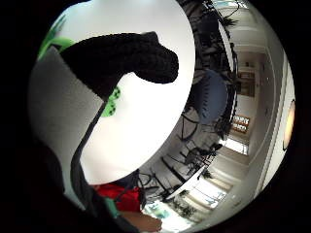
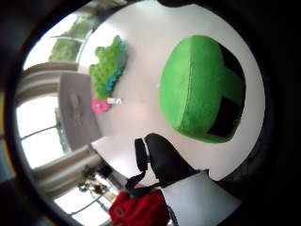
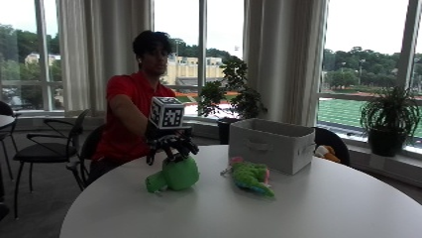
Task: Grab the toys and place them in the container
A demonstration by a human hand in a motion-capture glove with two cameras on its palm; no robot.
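While the gloved right hand [image 3: 173,147] hangs just over the round green plush toy [image 3: 174,174] on the white table [image 3: 316,208], its fingers spread and curled downward — holding nothing — a green dinosaur toy [image 3: 250,176] lies beside the grey container [image 3: 272,144].
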